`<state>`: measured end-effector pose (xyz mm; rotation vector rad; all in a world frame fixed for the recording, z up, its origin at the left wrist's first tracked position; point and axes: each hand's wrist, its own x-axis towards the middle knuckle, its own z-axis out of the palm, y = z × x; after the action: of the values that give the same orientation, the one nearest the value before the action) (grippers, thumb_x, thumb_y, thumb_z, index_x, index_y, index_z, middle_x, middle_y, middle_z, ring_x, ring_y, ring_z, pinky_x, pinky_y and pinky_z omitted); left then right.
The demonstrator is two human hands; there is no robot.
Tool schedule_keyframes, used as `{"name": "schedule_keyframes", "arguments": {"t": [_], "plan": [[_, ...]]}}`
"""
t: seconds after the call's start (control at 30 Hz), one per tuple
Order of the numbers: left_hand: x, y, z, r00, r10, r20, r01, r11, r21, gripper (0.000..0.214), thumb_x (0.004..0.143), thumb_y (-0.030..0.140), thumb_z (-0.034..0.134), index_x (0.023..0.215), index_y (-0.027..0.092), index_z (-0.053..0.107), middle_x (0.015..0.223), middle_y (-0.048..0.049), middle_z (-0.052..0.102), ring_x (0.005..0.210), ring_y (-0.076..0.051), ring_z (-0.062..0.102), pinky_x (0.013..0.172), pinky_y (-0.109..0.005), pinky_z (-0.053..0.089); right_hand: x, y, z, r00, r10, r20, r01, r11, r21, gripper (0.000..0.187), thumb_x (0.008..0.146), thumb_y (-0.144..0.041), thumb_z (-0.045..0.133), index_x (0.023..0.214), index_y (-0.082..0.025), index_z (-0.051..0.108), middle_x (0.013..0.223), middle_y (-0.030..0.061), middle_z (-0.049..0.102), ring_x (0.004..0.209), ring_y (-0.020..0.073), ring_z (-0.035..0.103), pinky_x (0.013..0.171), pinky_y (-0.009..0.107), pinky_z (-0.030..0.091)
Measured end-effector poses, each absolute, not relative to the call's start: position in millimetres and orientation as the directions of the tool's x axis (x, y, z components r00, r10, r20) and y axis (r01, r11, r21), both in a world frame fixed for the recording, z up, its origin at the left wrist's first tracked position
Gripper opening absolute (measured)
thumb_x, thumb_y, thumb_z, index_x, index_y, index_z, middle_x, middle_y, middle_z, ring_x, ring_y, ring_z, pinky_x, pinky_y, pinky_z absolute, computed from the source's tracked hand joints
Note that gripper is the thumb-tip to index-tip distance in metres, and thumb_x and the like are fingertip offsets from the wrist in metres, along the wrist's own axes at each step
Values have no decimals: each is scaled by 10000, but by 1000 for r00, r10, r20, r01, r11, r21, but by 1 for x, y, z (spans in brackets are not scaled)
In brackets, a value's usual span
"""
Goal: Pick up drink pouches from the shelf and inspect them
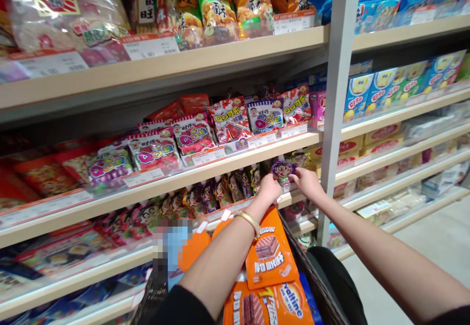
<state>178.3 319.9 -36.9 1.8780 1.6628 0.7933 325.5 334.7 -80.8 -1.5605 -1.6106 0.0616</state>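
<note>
Between my two hands is a purple jelly drink pouch (282, 169) printed with a cartoon face, at the front of a lower shelf. My left hand (270, 188) pinches its left edge, and a gold bangle (248, 223) circles that wrist. At the pouch's right edge, my right hand (307, 184) grips with fingers and thumb. To the left, a row of similar pouches (222, 191) stands on the same shelf. Under my left forearm is a dark wicker basket (312, 271) holding orange wafer bags (270, 251).
Above the pouches, a shelf (235, 161) carries bags of gummy candy (194, 134). A grey upright post (335, 95) rises right of my hands. Beyond it, blue snack boxes (358, 97) line another shelf. Pale floor (414, 266) shows at lower right.
</note>
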Motion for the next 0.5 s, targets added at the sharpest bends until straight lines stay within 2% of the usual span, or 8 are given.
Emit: {"name": "schedule_keyframes", "arguments": {"t": [0.2, 0.37, 0.43, 0.5], "plan": [[180, 328, -47, 171, 982, 81, 675, -177, 716, 375, 830, 43, 466, 1173, 85, 610, 1181, -153, 666, 1095, -202, 629, 941, -253, 459, 331, 335, -86, 213, 825, 524, 811, 149, -565, 100, 772, -269, 625, 714, -210, 569, 696, 54, 670, 674, 218, 621, 610, 283, 389], [164, 312, -44, 247, 964, 102, 690, -249, 680, 497, 817, 59, 486, 1313, 81, 511, 1259, -162, 619, 1160, -204, 594, 1004, -280, 432, 325, 324, -84, 254, 789, 559, 779, 175, -602, 143, 760, -299, 619, 797, -215, 510, 694, 31, 598, 660, 217, 578, 586, 287, 379], [154, 302, -36, 272, 955, 116, 703, -279, 654, 486, 806, 66, 496, 1289, 101, 545, 1265, -138, 621, 1146, -190, 602, 1007, -264, 431, 316, 318, -81, 202, 793, 574, 752, 250, -610, 96, 783, -284, 576, 773, -216, 508, 695, 28, 590, 666, 205, 575, 612, 291, 401], [143, 292, -24, 282, 951, 128, 726, -299, 620, 410, 800, 75, 495, 1181, 131, 637, 1196, -108, 667, 1083, -183, 632, 984, -259, 450, 303, 315, -78, 114, 807, 579, 705, 345, -620, 35, 782, -241, 557, 784, -212, 538, 702, 23, 607, 677, 190, 589, 654, 290, 436]]}}
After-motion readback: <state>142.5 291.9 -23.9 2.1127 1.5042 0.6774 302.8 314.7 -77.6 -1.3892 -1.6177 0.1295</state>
